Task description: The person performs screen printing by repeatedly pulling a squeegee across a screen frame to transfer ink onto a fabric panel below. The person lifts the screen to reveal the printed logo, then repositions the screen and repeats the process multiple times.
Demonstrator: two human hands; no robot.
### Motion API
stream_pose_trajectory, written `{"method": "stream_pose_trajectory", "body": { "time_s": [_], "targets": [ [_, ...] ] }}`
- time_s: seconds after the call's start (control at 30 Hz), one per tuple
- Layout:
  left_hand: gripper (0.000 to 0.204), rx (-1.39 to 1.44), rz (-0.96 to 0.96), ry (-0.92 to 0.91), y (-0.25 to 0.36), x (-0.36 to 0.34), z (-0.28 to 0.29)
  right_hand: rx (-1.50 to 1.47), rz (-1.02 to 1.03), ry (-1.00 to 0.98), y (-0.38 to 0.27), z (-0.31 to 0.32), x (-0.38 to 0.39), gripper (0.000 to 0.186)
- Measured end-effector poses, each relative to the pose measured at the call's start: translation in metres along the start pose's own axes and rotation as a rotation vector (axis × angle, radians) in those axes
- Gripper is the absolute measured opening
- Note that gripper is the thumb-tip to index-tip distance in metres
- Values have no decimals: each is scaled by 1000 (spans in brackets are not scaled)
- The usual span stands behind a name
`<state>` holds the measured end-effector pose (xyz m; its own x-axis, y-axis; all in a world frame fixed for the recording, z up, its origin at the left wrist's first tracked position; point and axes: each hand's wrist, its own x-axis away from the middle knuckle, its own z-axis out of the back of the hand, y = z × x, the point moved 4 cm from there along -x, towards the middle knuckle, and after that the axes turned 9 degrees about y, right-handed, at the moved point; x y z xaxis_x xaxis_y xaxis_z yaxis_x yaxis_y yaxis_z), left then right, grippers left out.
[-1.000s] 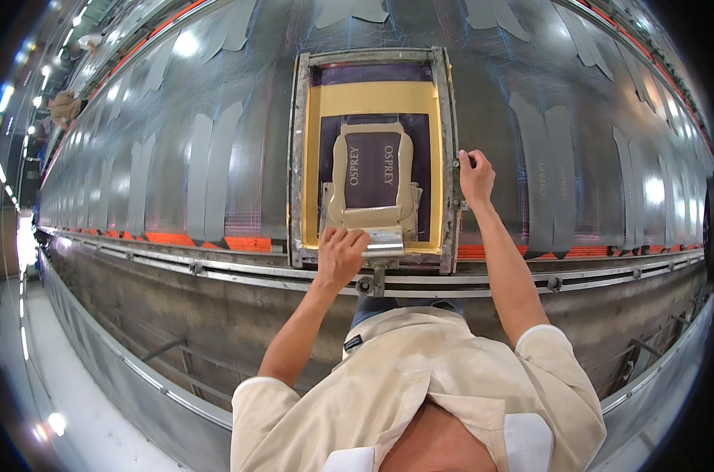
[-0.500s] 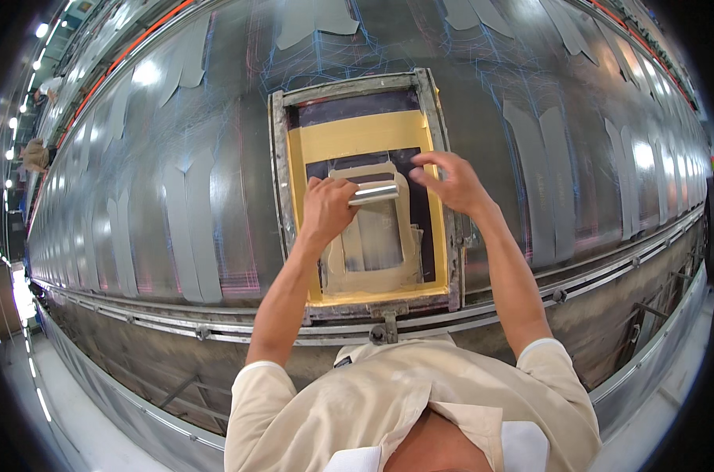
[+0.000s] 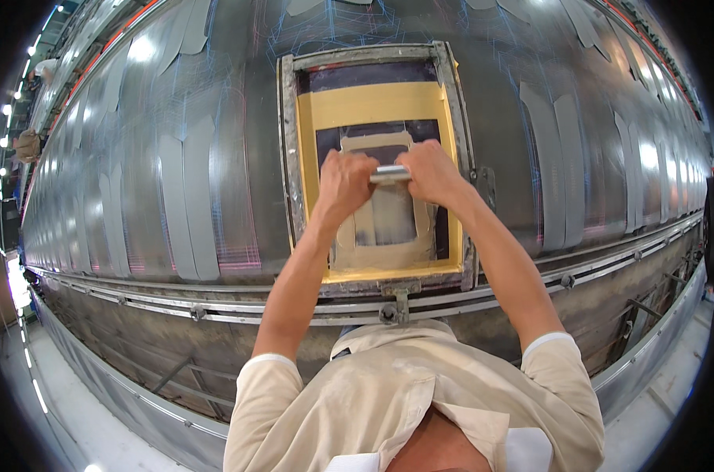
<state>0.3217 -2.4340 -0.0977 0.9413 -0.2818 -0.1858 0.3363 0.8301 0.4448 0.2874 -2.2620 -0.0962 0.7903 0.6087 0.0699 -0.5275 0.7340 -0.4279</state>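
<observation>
In the head view, my left hand (image 3: 347, 179) and my right hand (image 3: 429, 175) are wrapped round the two ends of a metal squeegee (image 3: 390, 174), one at each end. The squeegee lies over the upper part of the inner area of a metal-framed screen (image 3: 286, 102), which has a yellow taped border (image 3: 376, 102) and dark purple bands. Beige paste (image 3: 380, 256) is spread over the middle of the screen, with a streaky, partly see-through dark patch below the squeegee. What lies directly beneath my fingers is hidden.
A long dark work surface (image 3: 247, 157) carries grey cut pieces (image 3: 190, 204) in rows among pink and blue lines. Metal rails (image 3: 498, 295) run along its near edge, beside my waist. Two other people (image 3: 28, 145) appear at the far left.
The squeegee has moved from the screen's near end up to its upper middle, leaving paste over the centre. My right hand left the frame's edge and took hold of the squeegee's right end.
</observation>
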Motion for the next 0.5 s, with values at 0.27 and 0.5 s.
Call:
{"method": "stream_pose_trajectory", "body": {
  "time_s": [0.27, 0.5],
  "targets": [
    [29, -86, 38, 47, 65, 114, 10, -404, 138, 369, -30, 9, 98, 28],
    [30, -87, 10, 4, 69, 109, 15, -97, -737, 701, 109, -3, 112, 30]
  ]
}}
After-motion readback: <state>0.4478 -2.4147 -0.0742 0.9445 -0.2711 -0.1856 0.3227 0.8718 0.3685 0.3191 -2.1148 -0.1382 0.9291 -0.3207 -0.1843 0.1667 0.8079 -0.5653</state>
